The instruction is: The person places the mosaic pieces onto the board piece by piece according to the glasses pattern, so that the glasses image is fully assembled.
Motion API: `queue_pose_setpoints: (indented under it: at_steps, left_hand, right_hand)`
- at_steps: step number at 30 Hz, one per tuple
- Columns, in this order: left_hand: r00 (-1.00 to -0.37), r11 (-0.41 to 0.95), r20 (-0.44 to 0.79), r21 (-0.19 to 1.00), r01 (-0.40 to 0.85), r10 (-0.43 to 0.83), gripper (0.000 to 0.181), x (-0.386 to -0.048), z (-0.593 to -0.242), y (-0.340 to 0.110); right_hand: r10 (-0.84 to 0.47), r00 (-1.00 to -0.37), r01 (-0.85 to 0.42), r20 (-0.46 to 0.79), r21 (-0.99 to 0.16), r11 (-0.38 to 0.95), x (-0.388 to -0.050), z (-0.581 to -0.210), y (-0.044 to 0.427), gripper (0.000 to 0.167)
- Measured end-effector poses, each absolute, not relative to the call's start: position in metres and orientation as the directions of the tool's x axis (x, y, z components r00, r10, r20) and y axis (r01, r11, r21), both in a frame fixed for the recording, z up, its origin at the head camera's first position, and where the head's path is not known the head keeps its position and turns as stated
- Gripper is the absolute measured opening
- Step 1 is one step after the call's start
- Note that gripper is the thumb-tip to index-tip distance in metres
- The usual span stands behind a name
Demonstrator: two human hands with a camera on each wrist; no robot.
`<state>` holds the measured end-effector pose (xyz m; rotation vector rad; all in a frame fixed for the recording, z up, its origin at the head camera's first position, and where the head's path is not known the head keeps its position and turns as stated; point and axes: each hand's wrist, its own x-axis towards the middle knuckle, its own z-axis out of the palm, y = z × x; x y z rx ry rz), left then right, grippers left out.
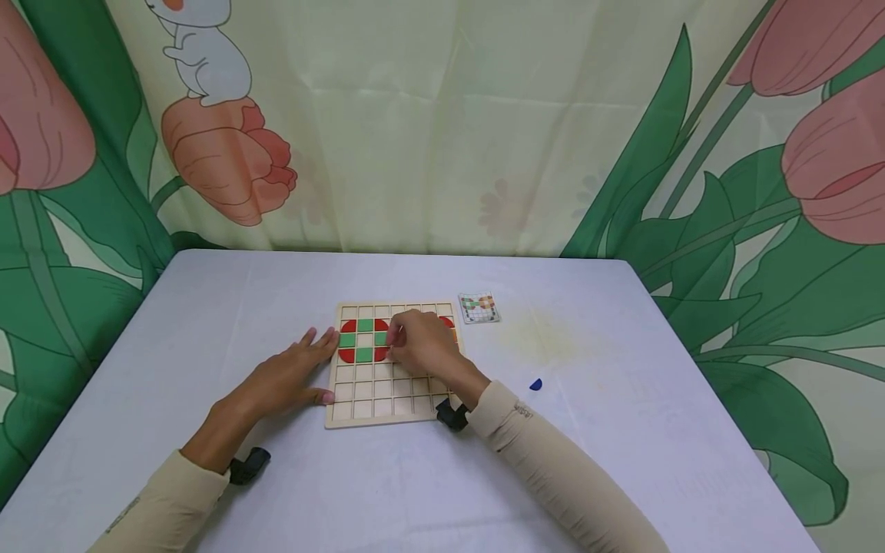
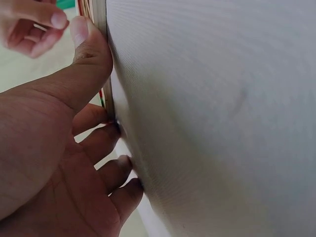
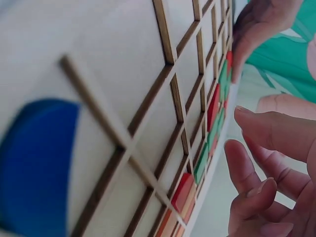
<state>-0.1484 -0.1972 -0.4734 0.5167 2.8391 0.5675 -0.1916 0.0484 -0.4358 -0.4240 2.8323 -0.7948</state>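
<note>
A wooden grid board (image 1: 373,392) lies on the table, holding red and green tiles (image 1: 364,355) in a ring at its upper left. My left hand (image 1: 293,372) rests along the board's left edge, thumb and fingertips spread against the rim and cloth. Over the board's middle, beside the ring, hovers my right hand (image 1: 429,342). Its thumb and fingers are loosely bent and apart in the right wrist view, with nothing visible between them. That view also shows a large rounded blue piece (image 3: 39,168) by the grid bars. Red and orange tiles at the board's right are partly hidden by the hand.
A small pattern card (image 1: 478,307) lies at the board's upper right corner. One blue half-round piece (image 1: 535,385) sits on the white tablecloth (image 1: 622,430) to the right. A printed curtain (image 1: 442,153) hangs behind the table.
</note>
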Motion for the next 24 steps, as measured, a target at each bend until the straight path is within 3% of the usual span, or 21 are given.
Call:
queue_pose_setpoints:
  at_steps: [24]
  left_hand:
    - [-0.918,0.863,-0.113,0.401,0.308,0.381,0.109,-0.146,-0.47,-0.197]
  right_hand:
    - [-0.203,-0.977,-0.133,-0.07,-0.543,0.829,-0.161,-0.428,0.138,0.017]
